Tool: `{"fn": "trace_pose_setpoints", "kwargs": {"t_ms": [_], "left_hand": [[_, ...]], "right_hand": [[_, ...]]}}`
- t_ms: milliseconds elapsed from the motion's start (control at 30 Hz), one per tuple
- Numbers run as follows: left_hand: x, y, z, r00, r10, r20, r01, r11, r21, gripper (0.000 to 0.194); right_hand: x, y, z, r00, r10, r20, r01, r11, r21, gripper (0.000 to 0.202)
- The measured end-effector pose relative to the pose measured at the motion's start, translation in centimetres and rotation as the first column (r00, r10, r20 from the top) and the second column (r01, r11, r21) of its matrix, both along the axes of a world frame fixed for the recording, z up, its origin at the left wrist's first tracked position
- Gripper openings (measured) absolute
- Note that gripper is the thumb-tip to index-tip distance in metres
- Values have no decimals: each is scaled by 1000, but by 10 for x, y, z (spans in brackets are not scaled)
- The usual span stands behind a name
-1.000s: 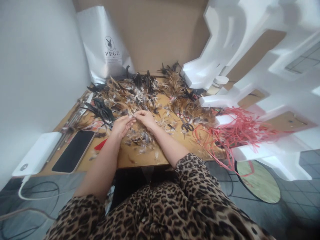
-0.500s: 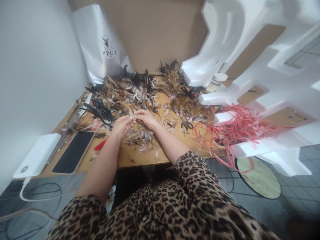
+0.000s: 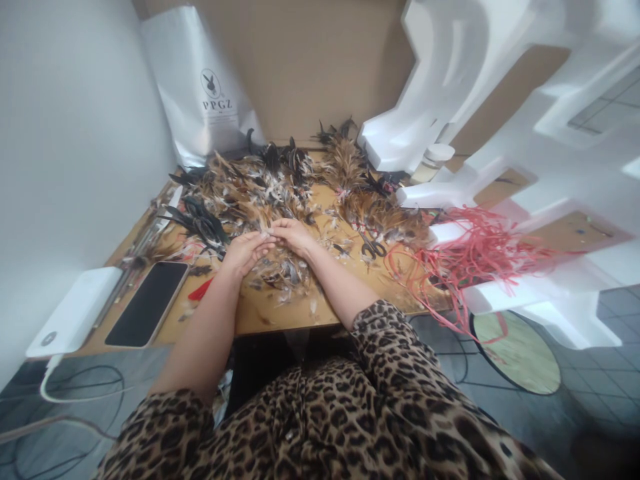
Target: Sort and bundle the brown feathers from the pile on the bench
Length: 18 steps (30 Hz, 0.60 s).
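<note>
My left hand [image 3: 247, 252] and my right hand [image 3: 292, 237] meet at the fingertips over the table. The left hand's fingers are closed in a pinch on a small brown feather [image 3: 262, 219], whose tip points away from me. The right thumb and forefinger pinch at its pale base, close against the left fingertips. Behind the hands spreads a large heap of brown, white and black feathers [image 3: 235, 180]. Beneath them lies a looser pile of small grey-brown feathers [image 3: 283, 275]. Left of my left hand is a bunch of black feathers [image 3: 203, 223].
Scissors [image 3: 373, 247] and a tangle of red string [image 3: 470, 250] lie to the right, beside white foam pieces [image 3: 525, 293] and a white-lidded jar [image 3: 434, 162]. A phone [image 3: 147, 303] and a cabled white power bank [image 3: 75, 312] rest at left. A silver bag [image 3: 200, 127] stands behind.
Both hands keep their pinch in nearly the same place. Only the fingers have shifted slightly, and the view has moved a little.
</note>
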State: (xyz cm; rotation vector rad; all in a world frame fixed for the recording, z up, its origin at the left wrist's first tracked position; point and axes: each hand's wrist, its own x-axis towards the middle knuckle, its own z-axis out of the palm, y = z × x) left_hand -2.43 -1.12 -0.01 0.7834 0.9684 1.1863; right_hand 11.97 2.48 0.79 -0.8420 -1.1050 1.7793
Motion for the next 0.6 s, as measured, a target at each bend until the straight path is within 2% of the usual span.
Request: {"fn": "trace_pose_setpoints", "kwargs": {"t_ms": [267,600], "left_hand": [[1,0,0,999,14,-33,-14,1000,-17,11],[0,-2,1,997,4,-71,-3,1000,16,17]], "right_hand": [[-2,-1,0,997,-75,16,74,996,53,27],[-3,0,-5,997,-55,54,49,993,110,25]]}}
